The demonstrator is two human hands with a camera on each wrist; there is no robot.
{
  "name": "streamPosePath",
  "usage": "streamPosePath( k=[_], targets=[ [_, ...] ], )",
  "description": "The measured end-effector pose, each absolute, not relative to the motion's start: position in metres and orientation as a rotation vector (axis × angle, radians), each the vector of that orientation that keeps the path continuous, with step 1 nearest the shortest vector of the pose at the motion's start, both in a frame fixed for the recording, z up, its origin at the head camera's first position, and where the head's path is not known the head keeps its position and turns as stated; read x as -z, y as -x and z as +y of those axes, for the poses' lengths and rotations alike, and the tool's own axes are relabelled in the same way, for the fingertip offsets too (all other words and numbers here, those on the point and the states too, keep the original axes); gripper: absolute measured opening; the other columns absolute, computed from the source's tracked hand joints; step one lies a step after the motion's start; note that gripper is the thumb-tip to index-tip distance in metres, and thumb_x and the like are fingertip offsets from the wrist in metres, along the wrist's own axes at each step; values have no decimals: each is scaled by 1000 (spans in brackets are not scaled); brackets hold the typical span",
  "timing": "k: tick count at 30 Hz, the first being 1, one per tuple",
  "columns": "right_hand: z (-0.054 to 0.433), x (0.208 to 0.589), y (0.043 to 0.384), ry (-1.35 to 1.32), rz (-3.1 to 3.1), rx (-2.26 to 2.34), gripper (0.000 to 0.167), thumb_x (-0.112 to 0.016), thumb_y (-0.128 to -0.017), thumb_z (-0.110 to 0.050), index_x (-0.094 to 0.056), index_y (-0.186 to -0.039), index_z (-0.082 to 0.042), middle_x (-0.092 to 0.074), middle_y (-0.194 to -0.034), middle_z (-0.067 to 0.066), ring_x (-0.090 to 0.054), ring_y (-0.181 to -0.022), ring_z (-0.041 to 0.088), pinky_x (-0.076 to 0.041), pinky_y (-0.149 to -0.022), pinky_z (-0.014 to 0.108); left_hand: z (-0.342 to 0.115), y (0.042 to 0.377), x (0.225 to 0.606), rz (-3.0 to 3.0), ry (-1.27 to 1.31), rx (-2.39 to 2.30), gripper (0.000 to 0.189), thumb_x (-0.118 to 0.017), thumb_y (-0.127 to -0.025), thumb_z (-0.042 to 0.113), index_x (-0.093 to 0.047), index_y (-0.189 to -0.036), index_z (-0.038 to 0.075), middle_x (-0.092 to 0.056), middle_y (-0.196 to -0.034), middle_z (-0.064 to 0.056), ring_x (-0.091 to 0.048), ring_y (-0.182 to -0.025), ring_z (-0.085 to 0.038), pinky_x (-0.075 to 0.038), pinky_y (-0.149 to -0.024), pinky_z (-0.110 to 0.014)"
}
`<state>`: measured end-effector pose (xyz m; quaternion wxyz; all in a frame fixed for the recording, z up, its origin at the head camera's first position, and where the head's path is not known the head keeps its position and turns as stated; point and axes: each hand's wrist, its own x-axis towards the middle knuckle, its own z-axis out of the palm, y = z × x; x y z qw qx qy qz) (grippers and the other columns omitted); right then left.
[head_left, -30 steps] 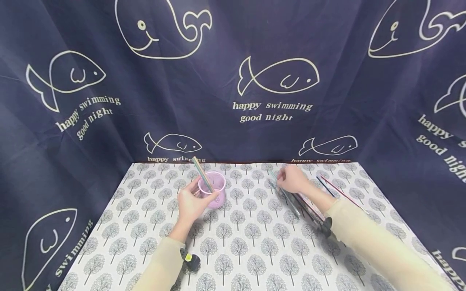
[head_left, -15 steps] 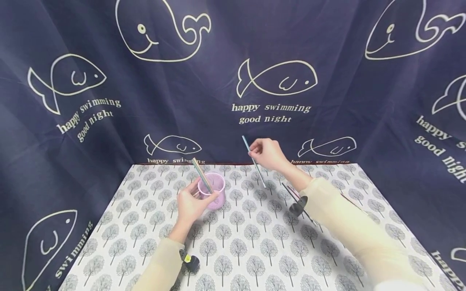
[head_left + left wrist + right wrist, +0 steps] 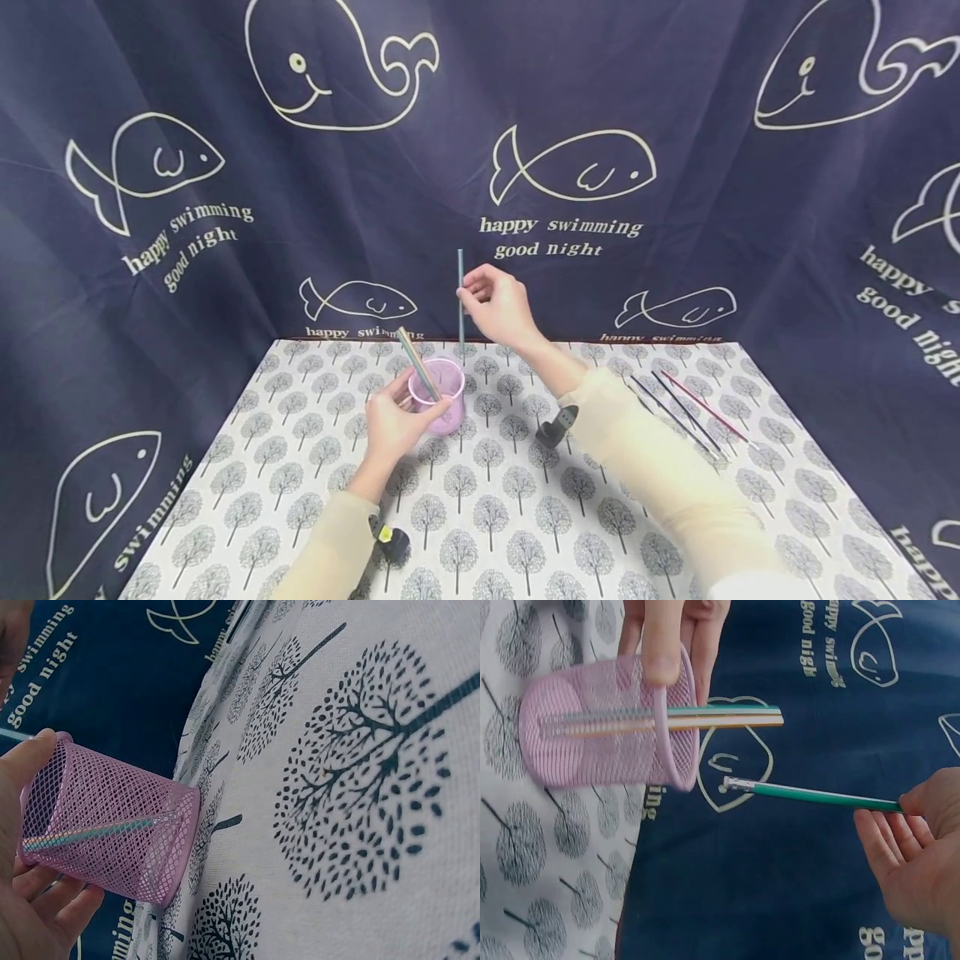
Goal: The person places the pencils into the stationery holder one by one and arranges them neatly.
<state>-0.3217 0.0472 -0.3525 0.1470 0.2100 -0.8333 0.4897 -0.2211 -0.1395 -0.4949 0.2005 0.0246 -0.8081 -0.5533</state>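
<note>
Right hand (image 3: 495, 307): mine, raised clear of the cloth, thumb and fingertips pinching a single pencil; clock hours follow the head view, 12 at the top.
Green pencil (image 3: 817, 795): at 9 o'clock of my right hand, nearly upright, eraser end (image 3: 739, 783) downward, near the cup's rim yet apart from it and outside.
Left hand (image 3: 397, 427): mine, between 7 and 8 o'clock of the right, gripping the cup, thumb at the rim and fingers behind.
Mesh cup (image 3: 450, 421): pink, at 2 o'clock of my left hand, apparently standing on the cloth.
Pencil bundle (image 3: 727, 716): inside the cup, leaning toward 11 o'clock; too closely packed for me to count.
Loose pencils: at 4 o'clock of my right hand, lying slantwise side by side: one grey (image 3: 667, 411), one dark blue (image 3: 688, 413), one red (image 3: 707, 406).
Cloth (image 3: 525, 471): white, tree-printed, beneath all.
Curtain (image 3: 450, 167): navy, fish-patterned, toward 12 o'clock.
Progress: partly complete, I judge; the bundle is in, my pinched pencil is not yet in, and three lie untouched.
</note>
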Motion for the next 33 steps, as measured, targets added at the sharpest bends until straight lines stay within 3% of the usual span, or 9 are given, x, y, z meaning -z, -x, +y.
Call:
streamPosePath(
  k=[7,15,20,33],
  targets=[
    [23,371,318,-655,-2461,-1338,9,-78,-96,-13,-73,-101,-8,-82,-94,8,-79,-81,21,-68,-82,33,-142,219,495,-2266,-67,1540,88,-102,-70,27,-63,-142,-3,-69,-137,-28,-77,-111,-43,-69,-91,-41],
    [5,400,315,-850,-2551,-1188,7,-77,-96,-12,-75,-99,-6,-82,-93,8,-79,-81,19,-69,-82,30,-149,217,497,-2248,-57,1495,85,-101,-71,26,-64,-140,-7,-69,-134,-31,-77,-107,-47,-69,-88,-49],
    [4,411,314,-850,-2622,-1078,5,-78,-95,-10,-75,-96,-7,-81,-91,7,-78,-81,18,-68,-78,24,-144,221,499,-2239,-32,1512,84,-102,-71,29,-66,-139,-4,-71,-133,-29,-78,-105,-44,-70,-86,-44],
    [-6,421,309,-957,-2640,-884,4,-77,-93,-4,-74,-92,-1,-82,-87,11,-80,-79,21,-69,-72,25,-140,224,502,-2224,-10,1515,83,-102,-69,28,-67,-138,-1,-72,-130,-28,-79,-103,-42,-71,-84,-40]
  ],
)
